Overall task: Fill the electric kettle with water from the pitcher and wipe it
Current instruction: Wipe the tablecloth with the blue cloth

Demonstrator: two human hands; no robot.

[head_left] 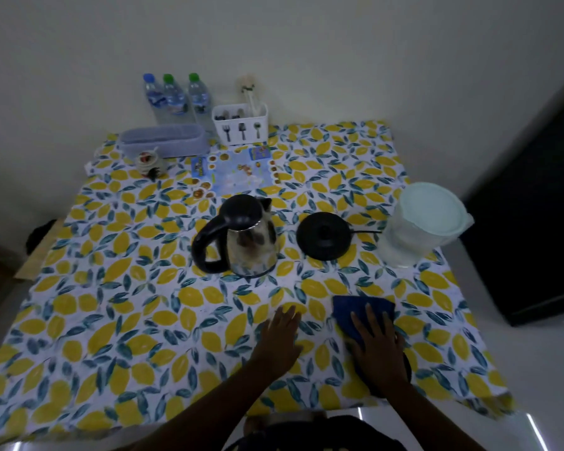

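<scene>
A steel electric kettle (241, 237) with a black lid and handle stands on the lemon-print tablecloth (111, 320), lid closed, off its black round base (323, 235), which lies just to its right. A clear plastic pitcher (420, 222) with a pale lid stands at the right edge, water inside. A blue cloth (355, 312) lies flat near the front. My right hand (380, 345) rests flat on the cloth, fingers spread. My left hand (279, 336) lies flat on the tablecloth to the cloth's left, holding nothing.
At the back stand three water bottles (175, 99), a white cutlery holder (241, 122), a grey oblong basket (163, 139), a small patterned cup (149, 161) and a colourful sticker sheet (235, 170). A dark cabinet (534, 206) stands at the right.
</scene>
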